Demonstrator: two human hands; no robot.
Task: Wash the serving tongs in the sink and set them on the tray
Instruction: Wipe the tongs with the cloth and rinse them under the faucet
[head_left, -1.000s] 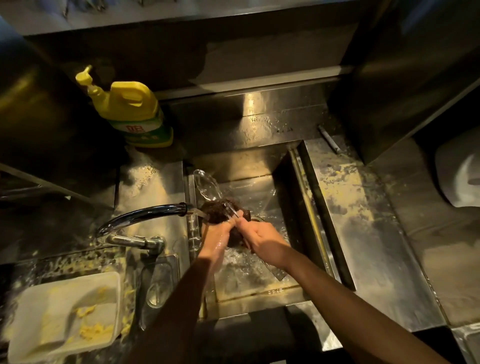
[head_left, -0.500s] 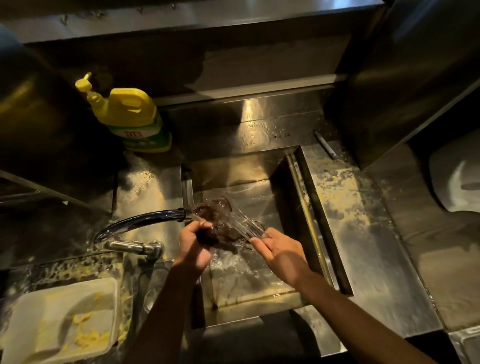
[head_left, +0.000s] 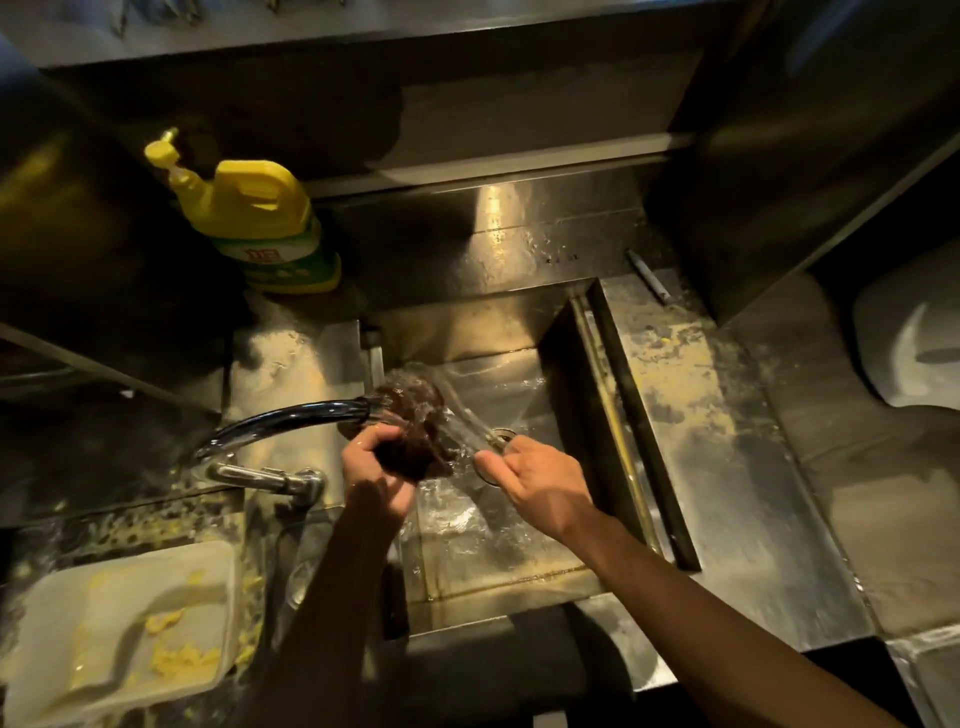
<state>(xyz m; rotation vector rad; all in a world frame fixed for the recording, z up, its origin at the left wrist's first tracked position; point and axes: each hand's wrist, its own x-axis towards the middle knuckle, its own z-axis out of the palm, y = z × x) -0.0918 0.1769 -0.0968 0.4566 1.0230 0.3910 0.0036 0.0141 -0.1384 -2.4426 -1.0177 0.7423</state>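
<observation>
Tongs (head_left: 464, 427) are over the sink (head_left: 467, 322), slanting from the right hand (head_left: 540, 483) up toward the tap (head_left: 291, 420), with their far end in the running water. Right hand: fingers curled round the handle end. Left hand (head_left: 375, 480): fingers wrapped round a dark scrubber (head_left: 413, 441), pressed against the tongs just below the spout. Risks, as judged: wet metal or plastic held only at one end may slip when the scrubber drags along it and drop into the basin. Water striking the scrubber so near the spout may spray over the sink's left edge onto the worktop (head_left: 701, 415). Yellow scraps smeared along the worktop's right side and in the white tub (head_left: 130, 618) at the near-left corner could soil the rinsed tongs if they brush past. Hard to read: the tongs blur into the water, so I cannot tell whether their arms are together or apart, or how clean they are. The drain (head_left: 503, 434) is mostly behind the right hand. No tray is identified; a pale shape (head_left: 909, 358) is cut off at the right edge.
</observation>
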